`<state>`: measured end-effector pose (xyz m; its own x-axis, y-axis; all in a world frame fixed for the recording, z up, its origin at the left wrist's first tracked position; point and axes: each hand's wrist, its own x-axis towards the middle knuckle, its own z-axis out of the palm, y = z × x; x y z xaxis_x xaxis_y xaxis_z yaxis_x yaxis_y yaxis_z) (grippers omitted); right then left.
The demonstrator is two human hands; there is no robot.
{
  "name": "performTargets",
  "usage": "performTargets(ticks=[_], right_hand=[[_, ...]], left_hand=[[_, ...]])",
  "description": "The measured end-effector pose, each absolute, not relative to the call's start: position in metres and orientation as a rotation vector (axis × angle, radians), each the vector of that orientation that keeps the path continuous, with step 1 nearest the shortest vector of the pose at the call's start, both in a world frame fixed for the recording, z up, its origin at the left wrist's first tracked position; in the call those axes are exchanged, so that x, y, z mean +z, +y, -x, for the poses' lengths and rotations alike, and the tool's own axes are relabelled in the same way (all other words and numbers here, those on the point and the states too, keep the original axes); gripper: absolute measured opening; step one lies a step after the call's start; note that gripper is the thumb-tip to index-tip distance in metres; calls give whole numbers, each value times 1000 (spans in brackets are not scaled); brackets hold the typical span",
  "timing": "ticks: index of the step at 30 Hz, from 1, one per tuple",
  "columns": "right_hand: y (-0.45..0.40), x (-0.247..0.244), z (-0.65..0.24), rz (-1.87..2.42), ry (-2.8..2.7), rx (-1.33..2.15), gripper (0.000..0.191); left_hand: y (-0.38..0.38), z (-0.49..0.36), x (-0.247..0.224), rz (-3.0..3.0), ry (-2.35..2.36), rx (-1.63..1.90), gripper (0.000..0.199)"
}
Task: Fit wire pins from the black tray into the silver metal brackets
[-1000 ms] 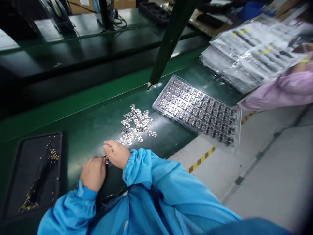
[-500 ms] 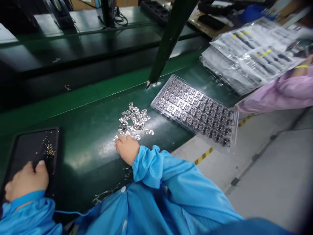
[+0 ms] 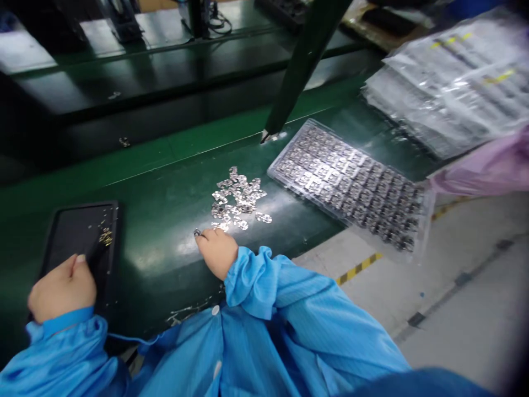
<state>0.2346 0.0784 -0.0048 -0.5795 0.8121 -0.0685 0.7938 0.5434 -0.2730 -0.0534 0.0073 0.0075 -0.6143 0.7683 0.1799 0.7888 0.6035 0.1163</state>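
My right hand (image 3: 217,251) pinches a small metal part (image 3: 198,233) at its fingertips, just left of a loose pile of silvery metal parts (image 3: 243,193) on the green table. Over the near part of a black tray (image 3: 72,226), my left hand (image 3: 64,286) is closed, thumb and fingers together. What it holds, if anything, is hidden. Tiny gold-coloured pieces (image 3: 106,236) lie in the tray, beyond the left hand.
A clear plastic tray (image 3: 270,172) with rows of metal parts lies right of the pile, jutting over the table edge. Stacked plastic bags (image 3: 446,82) lie behind it. A person's pink sleeve (image 3: 483,168) is at right. A green post (image 3: 301,66) slants down behind the pile.
My right hand has come away from the pile with a metal part in its fingertips. My left hand's thumb and fingers have closed together. The whole view has shifted, so the table items appear further right.
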Motion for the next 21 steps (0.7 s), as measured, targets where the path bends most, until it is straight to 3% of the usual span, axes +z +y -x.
performTargets(ticks=[3,9,15,21], right_hand=[[70,-10,-230,1373,-2717,546,25],[66,-11,-226,1286,-2665,846,29],[78,9,-232,1418,-2012,1490,36],[79,8,-240,1401,-1813,1723,22]], left_hand=[[7,13,25,1568,-2483,-189,34],[0,-39,21,2112,-2130,-349,24],[-4,-56,20,2291,-1998,-492,16],[-4,-59,12,2334,-2043,-529,17]])
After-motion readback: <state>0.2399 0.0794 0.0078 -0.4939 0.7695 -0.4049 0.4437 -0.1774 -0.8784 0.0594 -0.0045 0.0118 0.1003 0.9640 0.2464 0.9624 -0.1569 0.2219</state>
